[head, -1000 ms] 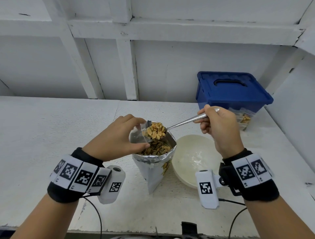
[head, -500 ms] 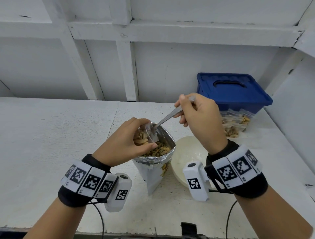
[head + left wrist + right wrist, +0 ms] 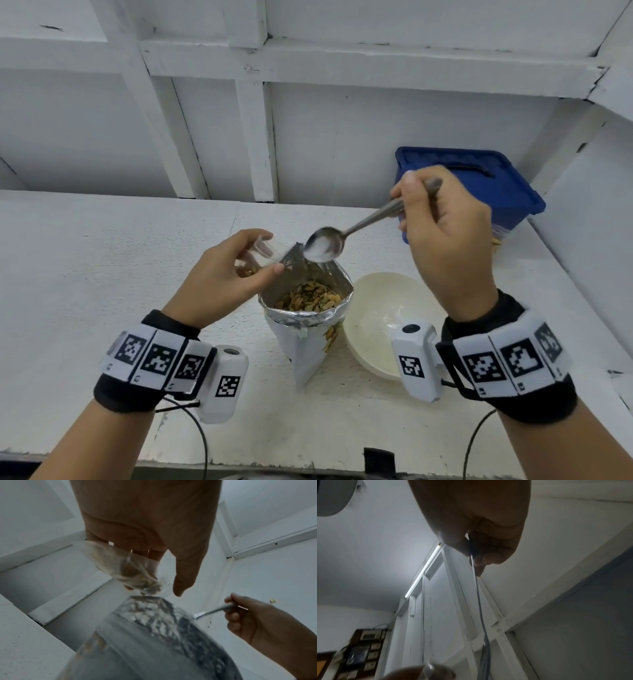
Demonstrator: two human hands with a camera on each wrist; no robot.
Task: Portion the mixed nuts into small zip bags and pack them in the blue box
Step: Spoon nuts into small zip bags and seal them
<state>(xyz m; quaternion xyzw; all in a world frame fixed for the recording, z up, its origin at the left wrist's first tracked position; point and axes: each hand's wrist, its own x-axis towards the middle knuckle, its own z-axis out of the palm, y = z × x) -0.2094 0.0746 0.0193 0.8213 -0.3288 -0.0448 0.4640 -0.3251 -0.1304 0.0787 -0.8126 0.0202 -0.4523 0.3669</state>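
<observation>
An open foil pouch of mixed nuts (image 3: 310, 301) stands on the white table (image 3: 102, 274). Just left of its rim, my left hand (image 3: 222, 277) pinches a small clear zip bag (image 3: 257, 257) with a few nuts in its bottom; the left wrist view shows the same zip bag (image 3: 130, 573) hanging under the fingers above the pouch (image 3: 154, 635). My right hand (image 3: 442, 233) grips the handle of a metal spoon (image 3: 325, 243), whose empty bowl hovers over the pouch's back rim. The blue box (image 3: 479, 181) stands at the back right, partly hidden by that hand.
A white empty bowl (image 3: 387, 318) sits just right of the pouch. White wall beams rise behind the table, and a side wall closes in on the right. Cables hang from both wrist cameras at the table's front edge.
A second ago the spoon was loaded with nuts; it tipped them into the zip bag, and has now lifted out empty, up and to the right. The left hand stayed by the pouch.
</observation>
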